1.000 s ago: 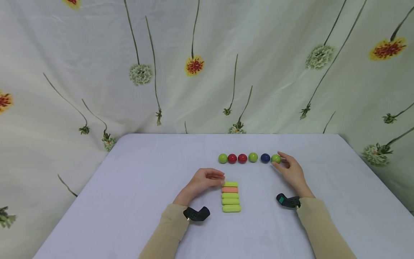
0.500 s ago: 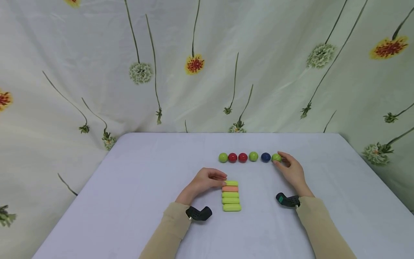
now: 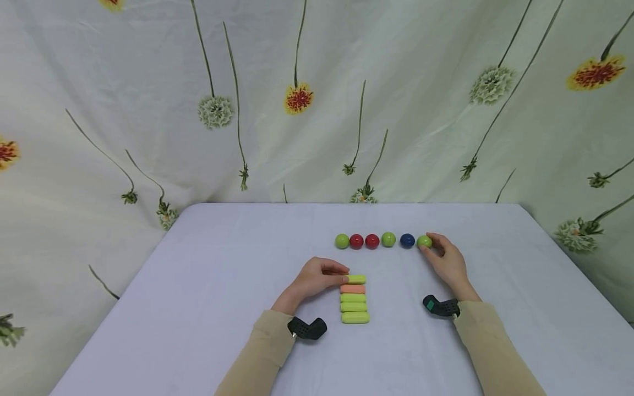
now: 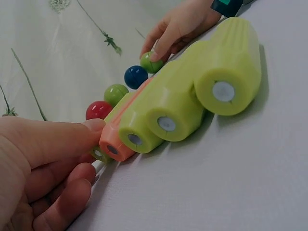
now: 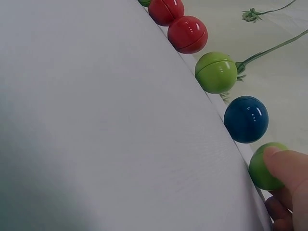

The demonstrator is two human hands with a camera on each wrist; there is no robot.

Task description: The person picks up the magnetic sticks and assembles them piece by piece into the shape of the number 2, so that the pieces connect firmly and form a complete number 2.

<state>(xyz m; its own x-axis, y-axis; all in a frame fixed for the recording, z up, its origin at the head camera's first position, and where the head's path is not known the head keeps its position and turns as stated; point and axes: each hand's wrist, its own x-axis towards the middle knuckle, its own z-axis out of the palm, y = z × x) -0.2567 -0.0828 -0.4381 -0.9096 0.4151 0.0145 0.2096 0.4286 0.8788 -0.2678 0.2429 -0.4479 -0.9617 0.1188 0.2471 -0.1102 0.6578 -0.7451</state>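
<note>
Five-sided or rounded toy rods lie side by side in a column at the middle of the table. My left hand (image 3: 317,278) pinches the left end of the farthest yellow-green rod (image 3: 356,279), thumb on the near side. An orange rod (image 3: 353,289) lies just nearer, followed by more yellow-green rods (image 4: 180,101) with grey discs in their ends. Behind them runs a row of glossy balls. My right hand (image 3: 448,267) holds the green ball (image 5: 262,168) at the row's right end between thumb and fingers. Beside it sits a dark blue ball (image 5: 246,119), apart from it.
Left along the row are a green ball (image 3: 388,239), two red balls (image 3: 364,241) and another green ball (image 3: 342,241). The white-covered table (image 3: 223,275) ends at a flower-printed curtain (image 3: 421,110). Each wrist wears a black camera mount (image 3: 308,329).
My left hand has moved slightly right, its thumb and fingers coming onto the farthest rod's end. The right hand stays at the green ball almost unmoved.
</note>
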